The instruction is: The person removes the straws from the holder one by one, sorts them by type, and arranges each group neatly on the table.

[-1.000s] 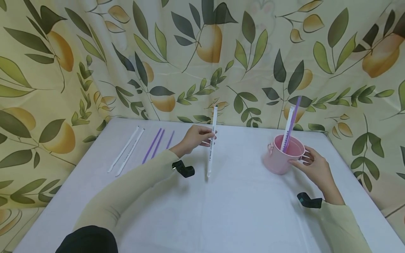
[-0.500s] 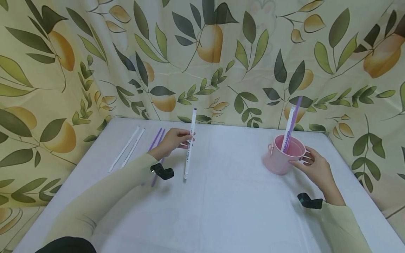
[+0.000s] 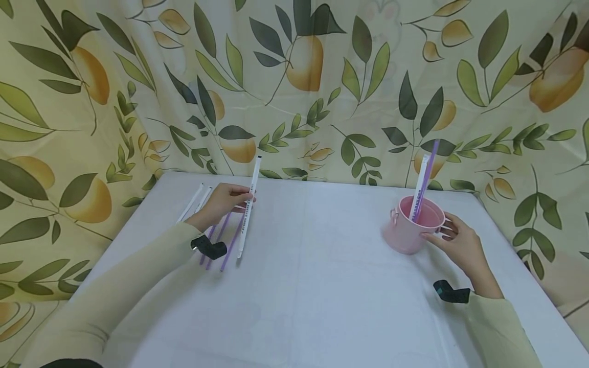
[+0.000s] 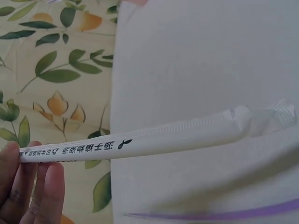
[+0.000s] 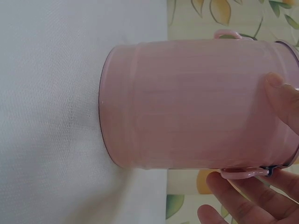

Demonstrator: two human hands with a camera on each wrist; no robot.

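My left hand (image 3: pixel 224 199) pinches a straw in a white paper wrapper (image 4: pixel 177 139) printed with dark characters. It is held nearly upright, leaning a little, above the left part of the table. Beneath the hand and wrist lie several purple straws (image 3: pixel 231 244), partly covered. On the right, my right hand (image 3: pixel 463 249) grips a small pink bucket (image 3: pixel 405 237) near its rim. The right wrist view has the thumb on the bucket's wall and the other fingers by the side lug (image 5: pixel 245 173). A wrapped straw (image 3: pixel 420 179) and a purple straw (image 3: pixel 431 156) stick up from the bucket.
Two more wrapped straws (image 3: pixel 190 202) lie at the table's back left, partly behind the left hand. A white cloth covers the table (image 3: pixel 331 286). Behind its back edge hangs a curtain (image 3: pixel 285 117) with a fruit and leaf print.
My left hand has moved left with the wrapped straw, from mid-table to over the purple straws. The right hand and the bucket have stayed in place.
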